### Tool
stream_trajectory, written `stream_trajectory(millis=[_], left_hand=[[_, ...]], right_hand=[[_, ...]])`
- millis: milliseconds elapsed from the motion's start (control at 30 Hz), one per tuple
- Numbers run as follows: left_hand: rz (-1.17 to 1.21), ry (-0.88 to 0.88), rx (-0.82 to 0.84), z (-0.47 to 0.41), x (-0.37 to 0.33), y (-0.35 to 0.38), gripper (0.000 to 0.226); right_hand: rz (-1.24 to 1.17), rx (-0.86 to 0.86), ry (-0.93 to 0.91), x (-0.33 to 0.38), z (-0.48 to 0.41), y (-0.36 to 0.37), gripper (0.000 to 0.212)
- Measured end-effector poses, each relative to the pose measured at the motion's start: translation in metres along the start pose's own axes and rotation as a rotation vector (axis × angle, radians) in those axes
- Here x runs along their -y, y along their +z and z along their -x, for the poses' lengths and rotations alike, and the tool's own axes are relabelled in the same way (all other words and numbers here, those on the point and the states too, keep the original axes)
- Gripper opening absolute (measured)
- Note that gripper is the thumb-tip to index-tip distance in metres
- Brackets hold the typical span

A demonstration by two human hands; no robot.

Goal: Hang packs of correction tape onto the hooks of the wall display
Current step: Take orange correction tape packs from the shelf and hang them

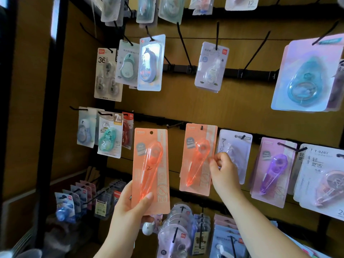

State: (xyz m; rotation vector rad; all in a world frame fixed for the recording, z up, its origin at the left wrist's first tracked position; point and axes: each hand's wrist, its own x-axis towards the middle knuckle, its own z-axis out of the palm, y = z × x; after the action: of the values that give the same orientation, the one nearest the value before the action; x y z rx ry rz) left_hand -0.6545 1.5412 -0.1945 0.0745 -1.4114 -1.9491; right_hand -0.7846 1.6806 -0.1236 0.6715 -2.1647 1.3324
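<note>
The left hand (128, 205) grips the lower end of an orange pack (150, 170). The pack is upright, its long axis vertical and its punched hole (151, 132) at the top. It stands just left of a matching hung pack (199, 159), which is on a hook (201, 128) of the wall display (223, 108). The right hand (223, 170) pinches that pack's right edge. A bare hook (175, 125) juts from the rail (147, 118) between the two packs, up and right of the hole, and the left hand is nearer to it. No containers show.

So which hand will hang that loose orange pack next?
Probably the left hand: it grips the loose pack by its bottom, hole uppermost. The right hand pinches the hung pack.
</note>
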Motion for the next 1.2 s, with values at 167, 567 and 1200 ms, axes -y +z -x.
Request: stream_trajectory(millis=[167, 567, 1200], left_hand=[[-0.022, -0.014, -0.014, -0.003, 0.003, -0.007, 0.028], [-0.075, 0.010, 0.029, -0.002, 0.003, -0.010, 0.028], [-0.128, 0.048, 0.135, 0.004, 0.009, 0.039, 0.030]], right_hand=[[-0.040, -0.053, -0.004, -0.007, 0.003, 0.004, 0.029], [0.029, -0.089, 0.107, -0.018, -0.032, 0.008, 0.013], [-0.376, 0.295, -0.055, 0.020, 0.029, -0.014, 0.019]])
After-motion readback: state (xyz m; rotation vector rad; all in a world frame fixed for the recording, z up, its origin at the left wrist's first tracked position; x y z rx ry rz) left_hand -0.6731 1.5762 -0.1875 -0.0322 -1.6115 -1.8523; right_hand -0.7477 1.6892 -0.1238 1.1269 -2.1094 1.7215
